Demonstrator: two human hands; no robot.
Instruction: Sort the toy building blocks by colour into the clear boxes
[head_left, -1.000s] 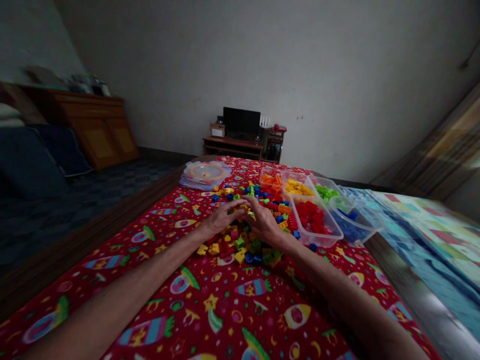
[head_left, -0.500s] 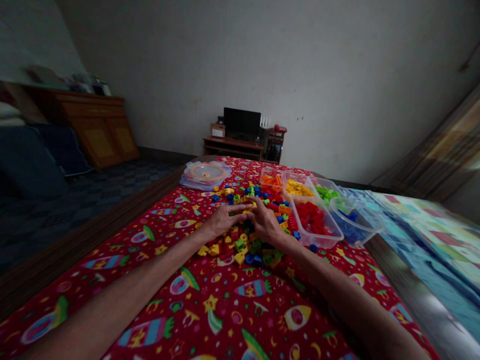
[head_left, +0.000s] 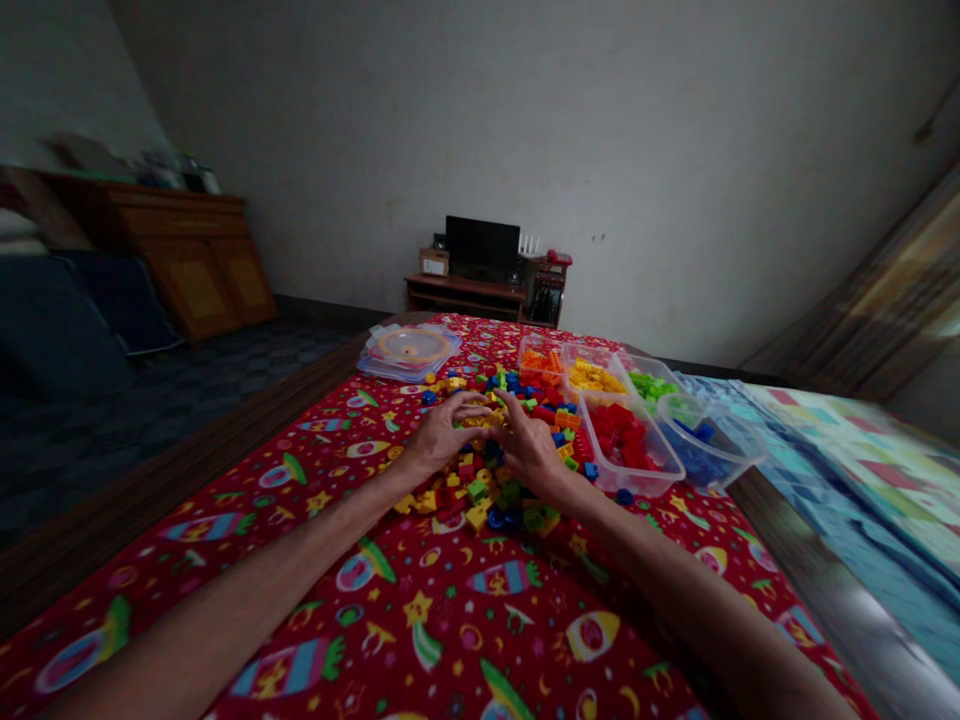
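Observation:
A heap of small plastic bricks (head_left: 495, 480) in red, yellow, blue, green and orange lies on a red patterned cloth (head_left: 450, 610). My left hand (head_left: 442, 432) and my right hand (head_left: 529, 445) rest on top of the heap, fingertips almost meeting over a yellow brick (head_left: 480, 421). The left fingers curl round that piece; the right fingers are bent and pressed towards it. Beyond the hands stand clear tubs sorted by colour: orange (head_left: 541, 362), yellow (head_left: 594, 374), green (head_left: 651, 381), red (head_left: 628, 443) and blue (head_left: 705, 440).
A stack of clear lids (head_left: 409, 350) lies at the far left of the cloth. A wooden edge (head_left: 187, 450) runs along the left. To the right lies a blue patchwork cloth (head_left: 862, 470). A low stand with a monitor (head_left: 482, 248) stands by the far wall.
Both hands have stayed over the heap. The left fingers went from stretched to curled round a yellow brick, and the right fingers closed in towards it.

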